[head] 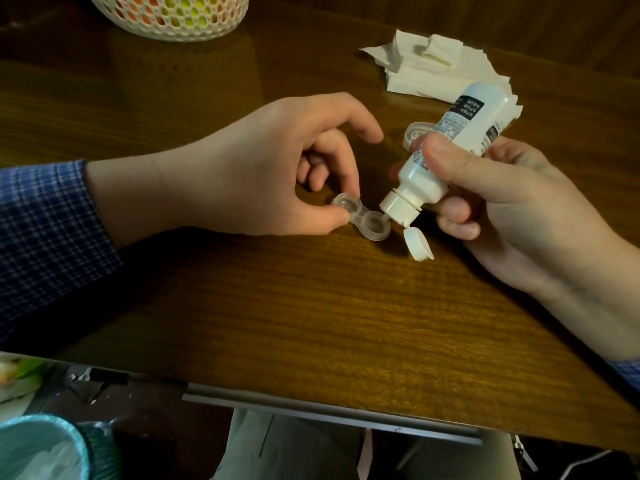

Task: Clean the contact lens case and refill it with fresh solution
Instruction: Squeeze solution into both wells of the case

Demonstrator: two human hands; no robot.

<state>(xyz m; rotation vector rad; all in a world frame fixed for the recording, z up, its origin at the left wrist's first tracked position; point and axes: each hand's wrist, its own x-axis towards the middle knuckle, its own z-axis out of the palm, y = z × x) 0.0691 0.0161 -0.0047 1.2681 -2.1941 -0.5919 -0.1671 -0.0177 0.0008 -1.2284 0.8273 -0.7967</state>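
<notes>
Our right hand (512, 206) hides the solution bottle's (446, 147) middle, gripping it nozzle-down toward the table's (311, 323) near-left corner. Our left hand (263, 174) pinches the lens case (119, 220), lengthwise left-right; one cap (415, 133) shows partly behind.

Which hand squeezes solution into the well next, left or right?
Right. The right hand already grips the tilted solution bottle, flip cap open, nozzle at the near well of the lens case. The left hand pinches the case's other well, steadying it.
</notes>
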